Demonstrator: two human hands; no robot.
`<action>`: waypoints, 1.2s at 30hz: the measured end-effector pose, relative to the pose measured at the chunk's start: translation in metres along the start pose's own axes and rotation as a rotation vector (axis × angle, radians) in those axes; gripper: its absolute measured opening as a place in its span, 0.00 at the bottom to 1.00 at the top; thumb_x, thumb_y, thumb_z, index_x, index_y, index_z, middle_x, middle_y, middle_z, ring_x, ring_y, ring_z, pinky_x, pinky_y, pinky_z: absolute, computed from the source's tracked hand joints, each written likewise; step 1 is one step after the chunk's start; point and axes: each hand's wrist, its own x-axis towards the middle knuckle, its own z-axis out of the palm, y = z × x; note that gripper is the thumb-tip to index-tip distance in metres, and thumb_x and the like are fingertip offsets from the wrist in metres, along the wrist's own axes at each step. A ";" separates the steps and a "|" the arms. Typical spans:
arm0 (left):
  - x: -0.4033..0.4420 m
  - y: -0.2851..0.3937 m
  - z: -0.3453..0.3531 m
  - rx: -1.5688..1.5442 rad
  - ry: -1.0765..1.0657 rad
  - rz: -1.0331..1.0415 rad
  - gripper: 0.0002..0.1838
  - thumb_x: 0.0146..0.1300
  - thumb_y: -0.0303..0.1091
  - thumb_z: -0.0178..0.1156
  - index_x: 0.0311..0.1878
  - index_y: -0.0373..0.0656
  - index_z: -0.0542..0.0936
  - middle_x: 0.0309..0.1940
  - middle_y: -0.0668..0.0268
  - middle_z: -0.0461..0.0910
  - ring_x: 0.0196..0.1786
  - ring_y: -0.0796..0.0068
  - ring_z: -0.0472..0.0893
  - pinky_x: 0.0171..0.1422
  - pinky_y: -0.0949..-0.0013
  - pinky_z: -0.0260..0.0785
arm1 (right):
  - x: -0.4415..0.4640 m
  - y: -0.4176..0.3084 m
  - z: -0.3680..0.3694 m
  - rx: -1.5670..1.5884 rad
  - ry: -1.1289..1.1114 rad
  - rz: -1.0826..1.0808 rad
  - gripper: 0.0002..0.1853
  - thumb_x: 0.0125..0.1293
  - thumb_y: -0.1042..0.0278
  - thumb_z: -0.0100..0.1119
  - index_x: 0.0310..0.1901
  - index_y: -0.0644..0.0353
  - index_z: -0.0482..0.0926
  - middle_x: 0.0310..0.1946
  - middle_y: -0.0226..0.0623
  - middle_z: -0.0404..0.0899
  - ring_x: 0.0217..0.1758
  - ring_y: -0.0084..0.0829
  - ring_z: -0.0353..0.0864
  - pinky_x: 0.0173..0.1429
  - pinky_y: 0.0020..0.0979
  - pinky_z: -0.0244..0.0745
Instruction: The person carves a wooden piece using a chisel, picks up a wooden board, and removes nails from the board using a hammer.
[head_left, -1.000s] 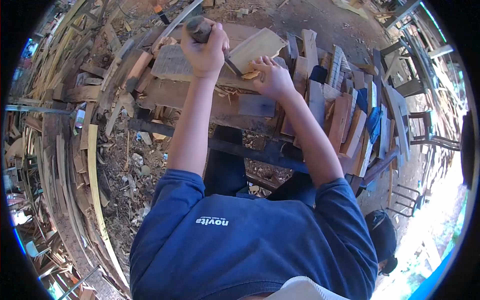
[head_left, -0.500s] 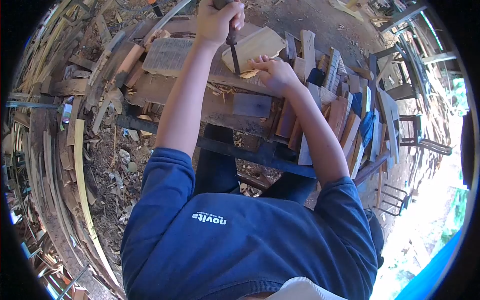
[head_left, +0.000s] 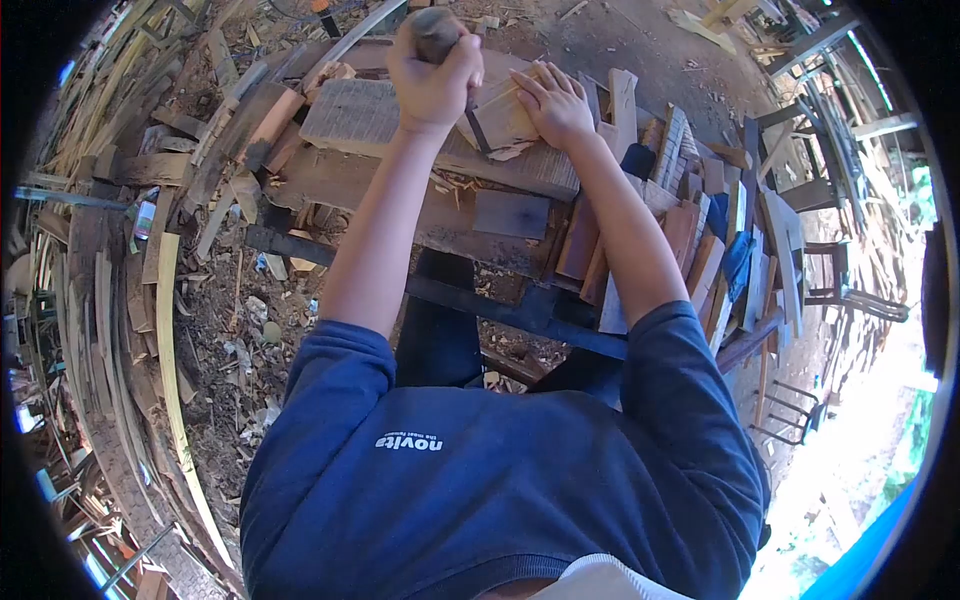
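My left hand (head_left: 432, 88) is wrapped round the thick wooden handle (head_left: 438, 32) of a tool. Its dark, narrow blade (head_left: 479, 132) points down against the near part of a pale wood piece (head_left: 504, 118). On the far right part of that piece lies my right hand (head_left: 553, 100), palm down with fingers stretched out. Under the pale piece is a thick grey wood block (head_left: 350, 118) with a rough top. Small shavings (head_left: 450, 184) lie on the bench (head_left: 390, 208) in front of the block. The blade's tip is too small to make out clearly.
A dark flat block (head_left: 510, 215) lies near the bench's front edge. Stacked wood offcuts (head_left: 680, 232) and a blue cloth (head_left: 737, 262) are at the right. Long wood strips (head_left: 172, 350) and scraps cover the left side. A metal rack (head_left: 785, 412) stands at the lower right.
The tool moved up and away, then came back down nearer. My right hand has shifted from the pale piece's near edge to its far side, and its fingers have straightened.
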 end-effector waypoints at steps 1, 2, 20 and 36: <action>-0.002 0.000 -0.004 -0.058 0.013 -0.008 0.05 0.60 0.20 0.57 0.36 0.39 0.71 0.16 0.69 0.71 0.17 0.80 0.71 0.21 0.73 0.66 | -0.001 0.001 0.001 -0.018 0.010 -0.001 0.23 0.73 0.45 0.39 0.67 0.32 0.68 0.72 0.36 0.60 0.77 0.36 0.53 0.76 0.42 0.45; -0.001 -0.004 -0.017 -0.057 0.005 0.018 0.04 0.60 0.21 0.55 0.36 0.40 0.71 0.16 0.69 0.71 0.16 0.80 0.69 0.21 0.73 0.66 | -0.002 0.001 0.003 -0.019 0.010 0.008 0.23 0.73 0.45 0.39 0.67 0.32 0.68 0.72 0.36 0.60 0.77 0.36 0.53 0.76 0.42 0.45; -0.006 -0.005 -0.040 -0.261 0.041 -0.039 0.05 0.55 0.20 0.56 0.31 0.41 0.72 0.22 0.68 0.75 0.19 0.80 0.72 0.21 0.73 0.64 | 0.000 -0.007 -0.008 -0.047 -0.068 0.061 0.23 0.74 0.46 0.37 0.67 0.33 0.67 0.72 0.31 0.60 0.76 0.34 0.54 0.73 0.43 0.48; -0.038 0.005 -0.004 -0.115 0.169 0.092 0.08 0.56 0.17 0.60 0.37 0.39 0.73 0.24 0.68 0.77 0.21 0.82 0.74 0.25 0.76 0.69 | -0.002 -0.009 -0.007 0.016 -0.033 0.103 0.21 0.73 0.47 0.39 0.65 0.31 0.69 0.70 0.28 0.63 0.75 0.35 0.56 0.72 0.46 0.49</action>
